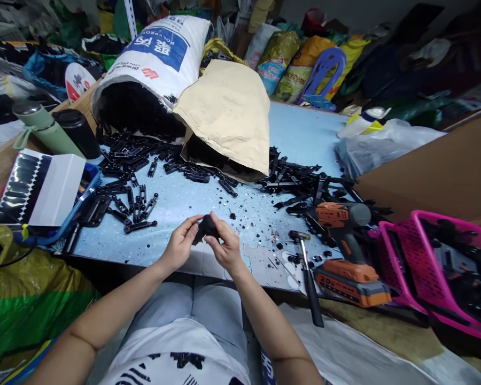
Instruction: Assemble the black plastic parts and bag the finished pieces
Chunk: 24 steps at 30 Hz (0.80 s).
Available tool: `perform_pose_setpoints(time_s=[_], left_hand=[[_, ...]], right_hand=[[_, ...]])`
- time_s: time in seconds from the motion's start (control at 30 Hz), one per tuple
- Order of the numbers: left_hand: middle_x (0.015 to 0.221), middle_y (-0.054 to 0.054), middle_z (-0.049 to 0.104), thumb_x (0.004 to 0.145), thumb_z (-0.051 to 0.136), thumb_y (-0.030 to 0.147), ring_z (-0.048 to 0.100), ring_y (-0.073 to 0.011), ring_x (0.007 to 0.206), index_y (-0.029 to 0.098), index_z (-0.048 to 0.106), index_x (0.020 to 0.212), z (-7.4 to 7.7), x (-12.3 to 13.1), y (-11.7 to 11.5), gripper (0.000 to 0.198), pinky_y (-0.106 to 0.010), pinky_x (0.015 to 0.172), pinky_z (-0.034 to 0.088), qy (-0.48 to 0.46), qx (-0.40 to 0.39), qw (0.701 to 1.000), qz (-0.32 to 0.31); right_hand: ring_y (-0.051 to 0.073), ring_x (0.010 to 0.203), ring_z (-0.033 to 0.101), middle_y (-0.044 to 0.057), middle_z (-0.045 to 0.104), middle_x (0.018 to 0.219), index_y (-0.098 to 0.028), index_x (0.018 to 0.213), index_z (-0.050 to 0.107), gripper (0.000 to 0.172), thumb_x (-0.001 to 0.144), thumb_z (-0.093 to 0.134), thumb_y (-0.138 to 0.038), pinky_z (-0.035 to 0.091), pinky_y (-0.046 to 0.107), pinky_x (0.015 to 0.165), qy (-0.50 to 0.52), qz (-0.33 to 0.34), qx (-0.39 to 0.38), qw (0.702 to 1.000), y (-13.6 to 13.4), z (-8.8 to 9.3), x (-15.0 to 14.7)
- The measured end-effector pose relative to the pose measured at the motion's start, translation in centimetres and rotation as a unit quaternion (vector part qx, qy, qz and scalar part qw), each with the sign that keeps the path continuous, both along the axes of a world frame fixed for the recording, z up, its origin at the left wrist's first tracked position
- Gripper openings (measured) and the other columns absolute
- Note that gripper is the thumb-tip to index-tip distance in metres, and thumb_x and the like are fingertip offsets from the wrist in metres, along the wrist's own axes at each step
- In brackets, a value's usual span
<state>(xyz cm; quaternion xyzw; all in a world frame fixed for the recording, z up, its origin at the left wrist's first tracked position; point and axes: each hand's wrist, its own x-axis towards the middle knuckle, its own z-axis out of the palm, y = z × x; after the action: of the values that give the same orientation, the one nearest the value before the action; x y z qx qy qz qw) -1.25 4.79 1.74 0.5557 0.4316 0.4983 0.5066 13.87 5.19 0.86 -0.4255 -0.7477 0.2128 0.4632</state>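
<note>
Between both hands, above the table's front edge, is a small black plastic part (206, 229); its exact kind cannot be made out. My left hand (181, 241) grips its left side with thumb and fingers closed. On the other side my right hand (226, 245) pinches it between thumb and fingers. Black plastic link pieces (138, 209) lie loose to the left of my hands. Just beyond the hands, small black bits (232, 216) are scattered over the blue tabletop (184, 200).
An orange cordless drill (344, 251) and a hammer (305, 267) lie at right, beside pink baskets (420, 256). A white sack (156, 59) and a beige sack (232, 112) spill black parts at the back. A green flask (44, 128) and black cup (78, 131) stand left.
</note>
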Motion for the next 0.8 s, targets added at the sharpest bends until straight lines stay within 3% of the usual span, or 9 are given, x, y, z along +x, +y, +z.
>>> perform_pose_setpoints(time_s=[0.1, 0.23, 0.4, 0.5, 0.63, 0.7, 0.8], left_hand=[[0.118, -0.011, 0.06, 0.095, 0.035, 0.043, 0.055, -0.0195, 0.107, 0.02, 0.051, 0.13, 0.3, -0.2, -0.1, 0.044, -0.034, 0.091, 0.045, 0.105, 0.135, 0.985, 0.021], [0.114, -0.012, 0.063, 0.097, 0.031, 0.035, 0.06, -0.0178, 0.097, 0.018, 0.048, 0.133, -0.2, 0.3, -0.5, 0.043, -0.031, 0.082, 0.05, 0.139, 0.226, 0.962, 0.064], [0.112, -0.011, 0.065, 0.097, 0.035, 0.028, 0.063, -0.0169, 0.095, 0.018, 0.053, 0.127, -1.0, 1.0, -0.4, 0.037, -0.029, 0.081, 0.051, 0.147, 0.262, 0.944, 0.135], [0.107, -0.011, 0.067, 0.095, 0.038, 0.036, 0.065, -0.0173, 0.086, 0.016, 0.056, 0.124, -1.5, 0.8, -0.2, 0.039, -0.03, 0.076, 0.053, 0.145, 0.178, 0.965, 0.13], [0.082, -0.006, 0.066, 0.091, 0.043, 0.047, 0.063, -0.0136, 0.058, 0.015, 0.046, 0.132, -3.5, 0.3, -0.4, 0.052, -0.027, 0.056, 0.054, 0.068, -0.055, 0.99, 0.112], [0.075, -0.002, 0.062, 0.088, 0.046, 0.051, 0.062, -0.0133, 0.053, 0.014, 0.04, 0.132, -4.8, 0.0, -0.6, 0.058, -0.026, 0.052, 0.053, 0.008, -0.136, 0.981, 0.135], [0.075, 0.0, 0.058, 0.084, 0.051, 0.054, 0.064, -0.0142, 0.055, 0.016, 0.036, 0.13, -6.6, -0.6, -1.2, 0.062, -0.026, 0.051, 0.053, -0.041, -0.188, 0.965, 0.177]], right_hand=[[0.018, 0.082, 0.058, 0.008, 0.062, 0.098, -0.025, 0.14, 0.041, 0.055, 0.089, 0.051, -0.044, 0.05, 0.03, 0.072, -0.008, 0.067, 0.012, 0.998, 0.1, 0.6, 0.0], [0.019, 0.09, 0.059, 0.009, 0.061, 0.108, -0.027, 0.142, 0.037, 0.054, 0.091, 0.048, -0.041, 0.05, 0.031, 0.076, 0.017, 0.041, 0.013, 0.999, -0.3, 1.2, -0.1], [0.017, 0.084, 0.058, 0.009, 0.061, 0.1, -0.024, 0.142, 0.037, 0.051, 0.093, 0.045, -0.036, 0.05, 0.03, 0.072, 0.009, 0.033, -0.008, 0.999, -0.4, 1.0, -0.7], [0.016, 0.084, 0.06, 0.008, 0.062, 0.102, -0.026, 0.143, 0.036, 0.05, 0.095, 0.042, -0.037, 0.05, 0.029, 0.073, -0.001, 0.037, -0.056, 0.998, 0.0, 0.3, -0.8], [0.017, 0.088, 0.061, 0.007, 0.064, 0.102, -0.026, 0.137, 0.045, 0.046, 0.094, 0.041, -0.044, 0.05, 0.03, 0.077, -0.104, 0.038, -0.133, 0.985, 1.9, -1.3, 0.8], [0.018, 0.086, 0.061, 0.007, 0.065, 0.101, -0.024, 0.131, 0.052, 0.045, 0.092, 0.044, -0.046, 0.049, 0.031, 0.076, -0.149, 0.001, -0.165, 0.975, 3.9, -2.2, 2.9], [0.017, 0.08, 0.061, 0.009, 0.066, 0.101, -0.018, 0.125, 0.056, 0.044, 0.09, 0.047, -0.045, 0.049, 0.032, 0.074, -0.154, -0.12, -0.192, 0.962, 8.2, -3.2, 7.6]])
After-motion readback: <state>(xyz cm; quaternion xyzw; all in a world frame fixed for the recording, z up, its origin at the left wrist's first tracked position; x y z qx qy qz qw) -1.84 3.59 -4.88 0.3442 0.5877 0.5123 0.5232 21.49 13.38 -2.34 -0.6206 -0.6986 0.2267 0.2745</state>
